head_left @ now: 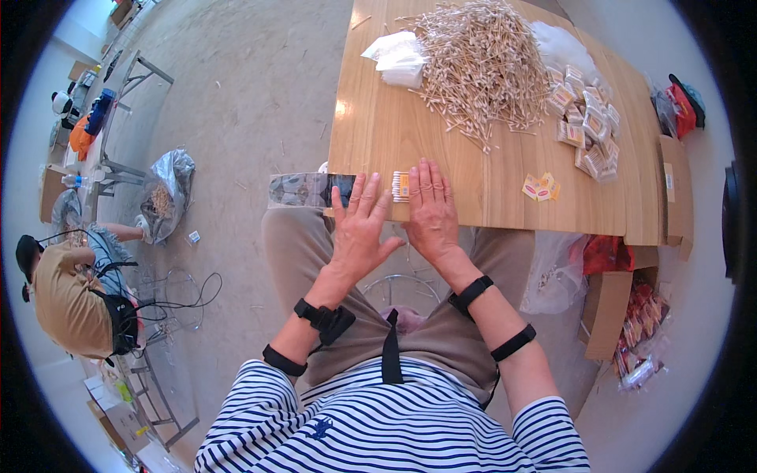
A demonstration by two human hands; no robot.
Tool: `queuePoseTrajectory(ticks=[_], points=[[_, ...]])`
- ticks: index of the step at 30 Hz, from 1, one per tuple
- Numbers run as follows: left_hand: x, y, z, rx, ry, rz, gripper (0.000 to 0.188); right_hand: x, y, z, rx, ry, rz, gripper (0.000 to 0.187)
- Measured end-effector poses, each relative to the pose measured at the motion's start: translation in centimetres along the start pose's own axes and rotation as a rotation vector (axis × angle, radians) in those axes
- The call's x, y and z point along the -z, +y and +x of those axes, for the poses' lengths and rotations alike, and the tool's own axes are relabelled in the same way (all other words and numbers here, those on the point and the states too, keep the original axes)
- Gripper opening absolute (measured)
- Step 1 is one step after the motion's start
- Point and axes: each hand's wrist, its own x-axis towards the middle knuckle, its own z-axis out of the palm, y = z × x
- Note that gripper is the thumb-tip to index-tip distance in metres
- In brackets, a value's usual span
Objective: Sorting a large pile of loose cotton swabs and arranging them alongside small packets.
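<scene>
Both hands lie flat at the near edge of the wooden table [378, 126]. Between them sits a small row of cotton swabs [400, 187] with an orange-yellow card. My left hand [361, 225] has its fingers stretched and the thumb apart, with fingertips over the end of a shiny, dark and see-through strip [311, 191] that juts past the table edge. My right hand [431, 209] is flat, its straight fingers close together along the right side of the swab row. Neither hand is wrapped round anything.
A large heap of loose cotton swabs [481, 63] covers the far table, beside clear plastic bags [398, 59]. Filled swab packs [587, 122] pile up at the right, near several yellow cards [541, 187]. An open carton [611, 311] stands below right. Another person [79, 299] sits at far left.
</scene>
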Motion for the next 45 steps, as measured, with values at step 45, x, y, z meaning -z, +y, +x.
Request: queuePoseTrajectory(ticks=[45], points=[[-0.8,-0.3,1.1,-0.034,0.058,-0.070,0.075,0.0,-0.1,0.0,-0.006,0.013,-0.028,0.086]])
